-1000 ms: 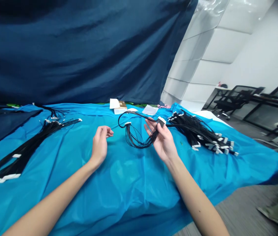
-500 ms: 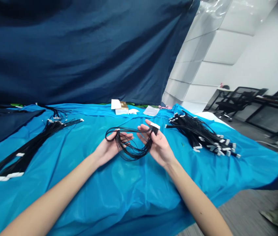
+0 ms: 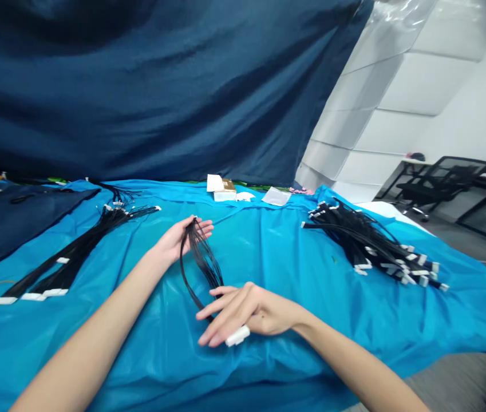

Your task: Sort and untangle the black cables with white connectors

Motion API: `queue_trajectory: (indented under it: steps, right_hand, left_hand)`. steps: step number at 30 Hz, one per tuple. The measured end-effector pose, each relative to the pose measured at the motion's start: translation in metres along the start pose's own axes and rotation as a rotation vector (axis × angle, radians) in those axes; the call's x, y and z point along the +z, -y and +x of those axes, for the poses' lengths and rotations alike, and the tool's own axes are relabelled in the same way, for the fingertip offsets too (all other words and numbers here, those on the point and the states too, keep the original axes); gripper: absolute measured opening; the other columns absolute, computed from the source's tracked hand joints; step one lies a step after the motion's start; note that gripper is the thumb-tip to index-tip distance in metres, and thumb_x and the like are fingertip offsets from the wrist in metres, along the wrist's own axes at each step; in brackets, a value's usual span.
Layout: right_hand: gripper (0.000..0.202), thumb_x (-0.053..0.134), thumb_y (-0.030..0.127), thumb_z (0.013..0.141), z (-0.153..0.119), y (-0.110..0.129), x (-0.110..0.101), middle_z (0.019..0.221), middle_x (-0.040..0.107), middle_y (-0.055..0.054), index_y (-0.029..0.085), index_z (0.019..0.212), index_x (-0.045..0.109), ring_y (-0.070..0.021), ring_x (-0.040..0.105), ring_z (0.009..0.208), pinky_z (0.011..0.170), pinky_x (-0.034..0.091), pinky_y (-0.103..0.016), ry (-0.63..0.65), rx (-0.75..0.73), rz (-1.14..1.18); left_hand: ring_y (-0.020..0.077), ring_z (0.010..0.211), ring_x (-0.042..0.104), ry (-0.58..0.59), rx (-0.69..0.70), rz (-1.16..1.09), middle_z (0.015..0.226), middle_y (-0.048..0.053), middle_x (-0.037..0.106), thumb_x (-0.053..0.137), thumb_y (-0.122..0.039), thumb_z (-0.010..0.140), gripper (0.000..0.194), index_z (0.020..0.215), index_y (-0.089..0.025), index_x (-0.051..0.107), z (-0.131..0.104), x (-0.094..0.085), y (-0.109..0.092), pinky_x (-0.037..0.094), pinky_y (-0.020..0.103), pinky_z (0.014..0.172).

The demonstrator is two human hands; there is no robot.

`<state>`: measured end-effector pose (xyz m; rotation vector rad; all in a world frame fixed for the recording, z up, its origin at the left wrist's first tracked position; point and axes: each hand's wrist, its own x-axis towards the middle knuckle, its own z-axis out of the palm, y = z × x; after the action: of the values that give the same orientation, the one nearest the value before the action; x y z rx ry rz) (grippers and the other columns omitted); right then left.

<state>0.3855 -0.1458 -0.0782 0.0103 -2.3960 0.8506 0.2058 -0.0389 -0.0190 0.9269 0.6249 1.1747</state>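
A black wire harness [image 3: 203,257] stretches between my two hands above the blue cloth. My left hand [image 3: 178,237] pinches its far end between thumb and palm side, with a small pale tip showing on top. At the near end, my right hand [image 3: 247,312] is turned back up and closed on the wires, fingers pointing left. The harness's wide white connector [image 3: 237,336] sticks out below the right fingers. Part of the wires is hidden under that hand.
To the left lies a spread of similar harnesses [image 3: 75,257] with white connectors. A thicker pile of harnesses [image 3: 363,240] rests on the right. At the back stand a small open box [image 3: 224,191] and a clear plastic bag [image 3: 276,196]. A dark blue curtain [image 3: 161,103] hangs behind.
My right hand has moved down and nearer, turning over, bringing the wide connector with it. The looped harness is now drawn out longer. My left hand still holds the other end.
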Motion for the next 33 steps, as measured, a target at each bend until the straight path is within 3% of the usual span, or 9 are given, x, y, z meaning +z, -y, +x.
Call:
queue_trajectory:
  steps: [3,8,11,16,25,29,33]
  right_hand:
    - [0.046,0.024,0.025,0.092,0.004,-0.005,0.008,0.103,0.063,-0.019,0.006,0.094,0.066,-0.0163,0.048,0.117,0.106,0.021,-0.038,0.086,-0.036,-0.099]
    - [0.052,0.020,0.029,0.092,0.005,-0.014,0.009,0.099,0.064,-0.021,0.005,0.087,0.065,-0.0159,0.048,0.117,0.106,0.022,-0.035,0.170,-0.044,-0.123]
    - [0.049,0.020,0.026,0.091,0.002,-0.018,0.008,0.101,0.064,-0.020,0.005,0.088,0.064,-0.0149,0.046,0.119,0.107,0.019,-0.034,0.221,-0.028,-0.116]
    - [0.043,0.020,0.020,0.088,-0.002,-0.017,0.006,0.106,0.064,-0.013,0.012,0.091,0.063,-0.0123,0.045,0.120,0.107,0.017,-0.035,0.279,0.027,-0.114]
    - [0.044,0.022,0.026,0.090,-0.004,-0.007,0.000,0.109,0.063,-0.003,0.020,0.094,0.065,-0.0109,0.041,0.123,0.108,0.013,-0.032,0.252,0.103,-0.188]
    - [0.045,0.023,0.029,0.091,-0.005,-0.004,-0.002,0.114,0.061,-0.001,0.022,0.095,0.067,-0.0136,0.032,0.128,0.109,0.012,-0.035,0.178,0.100,-0.247]
    - [0.038,0.032,0.023,0.089,-0.003,-0.002,-0.002,0.132,0.046,0.002,0.022,0.091,0.070,-0.0172,0.025,0.132,0.109,0.015,-0.035,0.061,0.095,-0.342]
  left_hand:
    - [0.0143,0.052,0.064,-0.094,-0.018,-0.020,0.063,0.010,0.066,0.036,-0.012,0.088,0.024,0.075,-0.009,0.056,0.002,-0.002,-0.003,0.054,0.024,0.054]
    - [0.0118,0.045,0.061,-0.130,-0.004,-0.041,0.053,0.006,0.063,0.035,-0.007,0.087,0.022,0.076,-0.009,0.054,0.010,-0.012,-0.004,0.053,0.021,0.049]
    - [0.0158,0.060,0.066,-0.069,-0.005,-0.022,0.068,0.011,0.068,0.036,-0.010,0.087,0.021,0.082,-0.007,0.056,0.011,-0.016,-0.006,0.056,0.026,0.059]
    - [0.0227,0.089,0.065,0.149,0.019,0.158,0.102,0.017,0.065,0.043,-0.020,0.086,0.024,0.095,-0.007,0.061,0.009,-0.021,-0.012,0.054,0.034,0.076]
    - [0.0179,0.077,0.066,0.201,0.162,0.301,0.106,0.016,0.065,0.054,-0.020,0.080,0.021,0.095,-0.008,0.064,-0.004,-0.011,-0.011,0.053,0.028,0.071]
    - [0.0212,0.085,0.065,0.232,0.225,0.288,0.110,0.017,0.063,0.054,-0.017,0.080,0.021,0.096,-0.008,0.064,-0.008,-0.008,-0.011,0.052,0.032,0.078]
    - [0.0255,0.097,0.062,0.276,0.274,0.266,0.117,0.018,0.058,0.054,-0.016,0.079,0.025,0.101,-0.008,0.062,-0.012,-0.004,-0.011,0.049,0.039,0.086]
